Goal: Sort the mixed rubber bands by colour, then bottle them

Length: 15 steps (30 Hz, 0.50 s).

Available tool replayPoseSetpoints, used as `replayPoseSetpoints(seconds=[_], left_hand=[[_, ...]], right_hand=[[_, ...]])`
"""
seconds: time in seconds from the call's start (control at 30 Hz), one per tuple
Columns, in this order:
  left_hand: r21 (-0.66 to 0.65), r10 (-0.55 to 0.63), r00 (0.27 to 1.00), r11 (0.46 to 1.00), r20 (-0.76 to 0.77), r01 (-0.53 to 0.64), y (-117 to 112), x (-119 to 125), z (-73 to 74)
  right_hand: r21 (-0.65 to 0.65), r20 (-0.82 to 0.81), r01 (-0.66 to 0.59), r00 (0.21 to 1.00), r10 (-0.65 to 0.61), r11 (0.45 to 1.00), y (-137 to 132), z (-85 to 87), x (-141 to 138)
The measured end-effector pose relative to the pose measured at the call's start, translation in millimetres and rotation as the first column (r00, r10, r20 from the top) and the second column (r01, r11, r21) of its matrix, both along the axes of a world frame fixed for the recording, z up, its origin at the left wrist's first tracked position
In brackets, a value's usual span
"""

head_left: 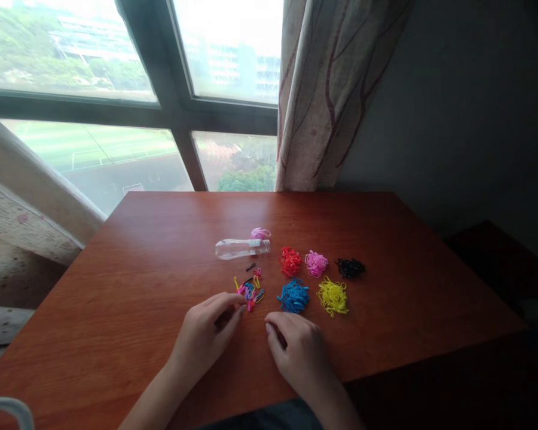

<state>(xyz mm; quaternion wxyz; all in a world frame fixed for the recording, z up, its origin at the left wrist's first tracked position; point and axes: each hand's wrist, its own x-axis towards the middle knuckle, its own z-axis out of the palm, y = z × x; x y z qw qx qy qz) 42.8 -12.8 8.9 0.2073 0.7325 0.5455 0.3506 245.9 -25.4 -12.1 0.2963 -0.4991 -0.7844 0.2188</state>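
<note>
We see both hands low on the wooden table (pixel 138 251). The left hand (pixel 206 334) has thumb and forefinger pressed together at the near edge of the mixed bands (pixel 251 289), a small loose scatter of pink, yellow, blue and red loops. The fingertips touch that scatter; we cannot tell if a band sits between them. The right hand (pixel 296 349) rests palm down, fingers curled under, just in front of the blue pile (pixel 293 296) and not touching it. We cannot tell if it holds anything.

Sorted heaps lie right of the mixed bands. The red pile (pixel 290 261), pink pile (pixel 316 264) and black pile (pixel 349 267) make a far row. The yellow pile (pixel 332 296) lies beside the blue one in the near row. All are apart from each other.

A clear bottle (pixel 241 248) lies on its side beyond the mixed bands, its neck pointing right. A pink cap (pixel 260 233) sits just behind the neck. One black band (pixel 250 267) lies alone between bottle and scatter. Window (pixel 228 48) and curtain (pixel 332 89) are behind the table.
</note>
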Motion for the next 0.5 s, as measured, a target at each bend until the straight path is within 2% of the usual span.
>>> replayPoseSetpoints(seconds=[0.13,0.37,0.5], left_hand=[[0.002,0.009,1.000,1.000,0.012,-0.009,7.0,1.8,4.4],[-0.053,0.029,1.000,0.998,-0.010,-0.029,12.5,2.3,0.7],[-0.062,0.025,1.000,0.998,-0.004,-0.025,18.2,6.1,8.4]], right_hand=[[-0.007,-0.002,0.000,1.000,0.000,1.000,0.3,0.2,0.0],[-0.029,-0.016,-0.005,1.000,0.004,1.000,-0.2,1.1,0.8],[-0.018,0.007,-0.004,1.000,0.004,1.000,0.3,1.6,0.7]])
